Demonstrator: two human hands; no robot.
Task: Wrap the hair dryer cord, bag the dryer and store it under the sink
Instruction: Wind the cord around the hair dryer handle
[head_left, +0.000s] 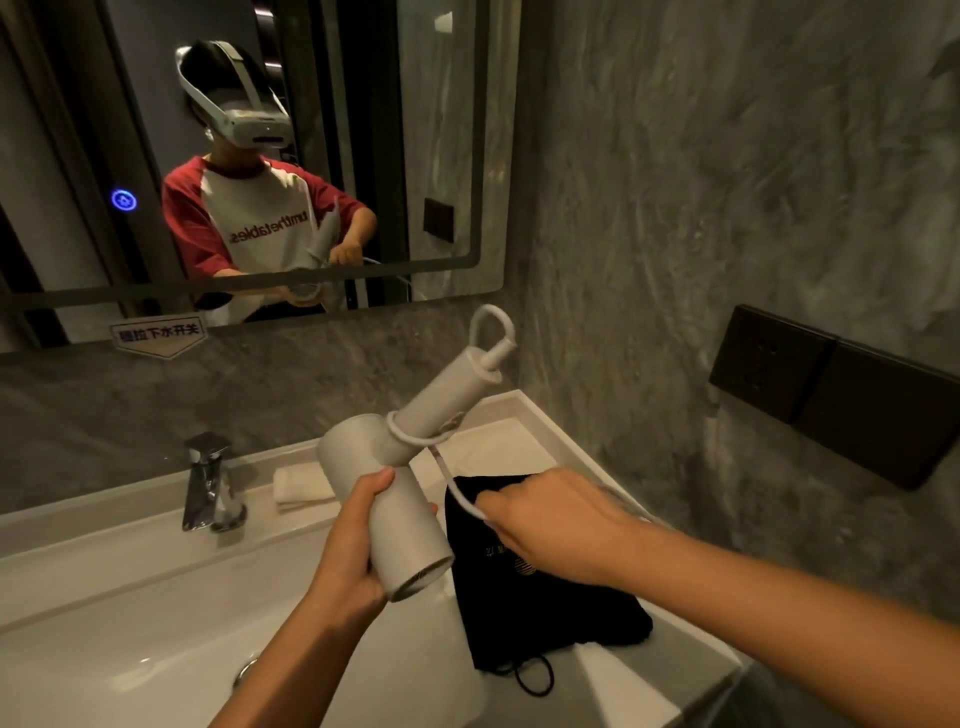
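The left hand (353, 540) holds the pale hair dryer (395, 483) above the sink (130, 623), fingers (376, 480) closed around its barrel. The barrel's long axis runs from upper left down to lower right, its open nozzle end pointing down and toward the camera. The handle juts from the barrel up and to the right, toward the mirror's (457, 156) corner, with a hanging loop at its tip. The cord (415, 439) circles the handle once just above the barrel, then drops to the right hand (550, 525), whose fingers pinch it closed; the cord trails on behind that wrist. Beneath the right hand a black drawstring bag (550, 618) lies flat on the bench (670, 680) beside the sink. A chrome faucet (210, 483) stands at the left, with a folded cloth (301, 488) near it
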